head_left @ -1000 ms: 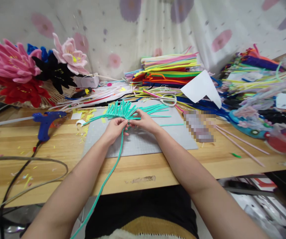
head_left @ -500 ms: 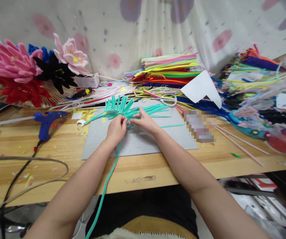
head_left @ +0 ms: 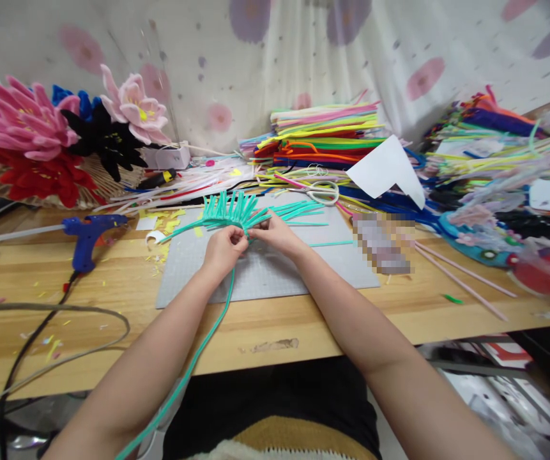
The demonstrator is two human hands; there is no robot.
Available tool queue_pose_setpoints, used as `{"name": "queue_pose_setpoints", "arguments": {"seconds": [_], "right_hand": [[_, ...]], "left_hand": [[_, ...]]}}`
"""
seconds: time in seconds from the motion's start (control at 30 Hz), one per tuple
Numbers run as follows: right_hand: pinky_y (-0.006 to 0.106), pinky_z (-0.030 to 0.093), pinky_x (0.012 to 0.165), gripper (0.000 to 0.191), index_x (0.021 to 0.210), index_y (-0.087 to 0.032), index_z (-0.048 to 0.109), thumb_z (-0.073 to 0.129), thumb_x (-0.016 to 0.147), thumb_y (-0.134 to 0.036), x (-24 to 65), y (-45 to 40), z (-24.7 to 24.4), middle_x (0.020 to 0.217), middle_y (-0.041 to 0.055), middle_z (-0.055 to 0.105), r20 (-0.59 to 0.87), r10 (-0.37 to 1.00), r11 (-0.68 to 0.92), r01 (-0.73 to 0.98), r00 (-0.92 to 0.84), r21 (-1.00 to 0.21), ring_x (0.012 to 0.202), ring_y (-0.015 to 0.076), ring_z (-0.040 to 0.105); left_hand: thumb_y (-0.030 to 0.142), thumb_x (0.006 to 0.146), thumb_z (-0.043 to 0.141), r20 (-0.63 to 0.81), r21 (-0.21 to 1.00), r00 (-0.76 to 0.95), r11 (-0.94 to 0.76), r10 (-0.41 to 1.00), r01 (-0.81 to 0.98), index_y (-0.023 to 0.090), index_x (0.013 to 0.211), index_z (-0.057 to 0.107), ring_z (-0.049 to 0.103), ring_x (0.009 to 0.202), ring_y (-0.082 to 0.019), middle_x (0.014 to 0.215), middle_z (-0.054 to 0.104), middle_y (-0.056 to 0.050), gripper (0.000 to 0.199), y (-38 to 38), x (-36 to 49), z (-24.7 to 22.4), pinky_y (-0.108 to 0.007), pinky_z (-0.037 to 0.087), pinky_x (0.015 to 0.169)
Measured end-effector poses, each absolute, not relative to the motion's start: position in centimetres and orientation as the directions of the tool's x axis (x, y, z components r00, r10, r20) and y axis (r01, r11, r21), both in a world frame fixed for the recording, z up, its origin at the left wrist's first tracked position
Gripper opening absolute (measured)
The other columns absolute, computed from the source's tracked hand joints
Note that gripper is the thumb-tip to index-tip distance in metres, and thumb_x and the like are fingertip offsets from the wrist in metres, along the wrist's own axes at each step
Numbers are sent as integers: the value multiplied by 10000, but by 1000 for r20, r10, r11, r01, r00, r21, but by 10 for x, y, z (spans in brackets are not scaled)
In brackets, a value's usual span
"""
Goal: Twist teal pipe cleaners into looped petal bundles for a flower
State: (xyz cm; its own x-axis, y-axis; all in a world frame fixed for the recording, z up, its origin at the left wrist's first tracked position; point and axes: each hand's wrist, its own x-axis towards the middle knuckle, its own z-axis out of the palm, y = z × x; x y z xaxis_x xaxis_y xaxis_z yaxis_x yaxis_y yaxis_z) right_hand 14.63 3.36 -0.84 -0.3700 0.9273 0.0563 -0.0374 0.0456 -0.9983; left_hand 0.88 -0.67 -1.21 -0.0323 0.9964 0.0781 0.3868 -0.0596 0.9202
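Teal pipe cleaners (head_left: 236, 213), bunched into a fan, sit pinched between both hands over a grey cutting mat (head_left: 275, 271) on the wooden counter (head_left: 112, 281). The left hand (head_left: 223, 249) is closed around the base of the bunch, thumb and fingers pressed at the point where the strands gather. The right hand (head_left: 278, 234) touches it from the other side, its fingertips closed on the same gathered point. From that point a long teal stem (head_left: 193, 364) runs down past the left forearm and over the near edge of the counter. More loose teal strands (head_left: 303, 209) lie flat on the mat just beyond the right hand.

Left of the mat a blue glue gun (head_left: 87, 233) rests on the wood, with yellow scraps scattered around it. Behind it stand finished pipe-cleaner flowers (head_left: 39, 140) in pink, red, black and blue. At the back of the counter rises a stack of coloured pipe cleaners (head_left: 327, 131), with white-handled scissors (head_left: 320, 190) in front of it and a folded white paper (head_left: 384, 169) just to its right.
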Motion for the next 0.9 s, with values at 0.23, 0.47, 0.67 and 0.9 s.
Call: {"name": "queue_pose_setpoints", "arguments": {"seconds": [0.23, 0.47, 0.67, 0.9], "right_hand": [[198, 366, 513, 190, 718, -172, 465, 608, 599, -208, 148, 30, -3, 558, -64, 511, 52, 903, 69, 25, -427, -997, 497, 59, 431], [214, 399, 577, 286, 787, -187, 424, 616, 575, -195, 148, 30, -5, 639, -65, 522, 83, 893, 85, -14, -443, -996, 584, 78, 495], [219, 391, 581, 213, 734, -179, 451, 604, 586, -195, 146, 32, -6, 615, -60, 499, 88, 894, 100, 4, -439, -995, 581, 81, 478], [213, 340, 531, 222, 618, -160, 477, 605, 668, -334, 148, 32, -4, 549, -45, 468, 73, 883, 114, 60, -464, -992, 525, 67, 405]], "left_hand": [[267, 637, 614, 81, 945, -42, -63, 996, 321, 170, 689, 588, 519, 551, -109, 619, 566, 6, 113, -9, 9, -10, -220, 451, 504], [298, 620, 637, -62, 993, -13, 63, 998, 104, 155, 661, 556, 512, 505, -109, 571, 539, 16, 169, -7, 10, -14, -241, 476, 454], [243, 681, 561, 198, 784, -14, -150, 980, 603, 177, 692, 571, 546, 591, -140, 642, 584, -12, 68, -8, 9, -11, -267, 440, 597], [238, 714, 537, 349, 667, -15, -237, 937, 706, 186, 711, 570, 549, 711, -160, 733, 594, -34, 61, -8, 11, -12, -269, 416, 685]]}}
